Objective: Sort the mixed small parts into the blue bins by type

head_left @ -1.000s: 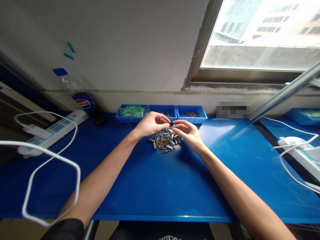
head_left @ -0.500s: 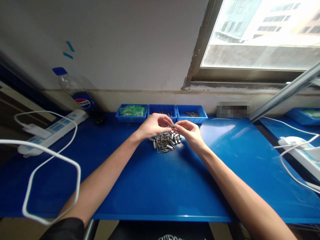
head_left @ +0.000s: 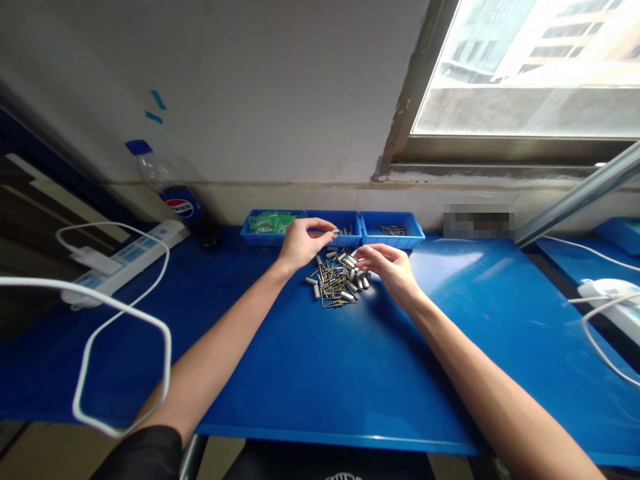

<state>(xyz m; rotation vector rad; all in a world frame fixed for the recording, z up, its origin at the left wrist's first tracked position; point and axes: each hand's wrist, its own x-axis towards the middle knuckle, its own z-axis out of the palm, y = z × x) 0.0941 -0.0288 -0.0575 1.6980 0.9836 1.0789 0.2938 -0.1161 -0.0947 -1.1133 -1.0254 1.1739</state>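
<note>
My left hand [head_left: 306, 243] is closed in a pinch above the front of the middle blue bin [head_left: 353, 239]. A small silvery metal cylinder [head_left: 336, 231] shows at its fingertips. Lower and to the right, my right hand [head_left: 393, 268] hovers at the pile's right edge, thumb and fingers apart, with nothing visible held. Below the hands lies a pile of thin brass-and-steel pins [head_left: 334, 280], mixed with short silvery cylinders [head_left: 347, 295]. The middle bin holds similar cylinders, partly hidden by my left hand.
The left bin [head_left: 247, 235] holds green bagged items; the right bin [head_left: 417, 235] holds dark thin pins. A cola bottle [head_left: 181, 205] and a power strip [head_left: 131, 257] stand at left. A white cable [head_left: 167, 347] loops over my left forearm. A metal post slants at right.
My hands have moved apart. The left went up toward the middle bin with the small cylinder, and the right opened beside the pile. The whole view shifted slightly.
</note>
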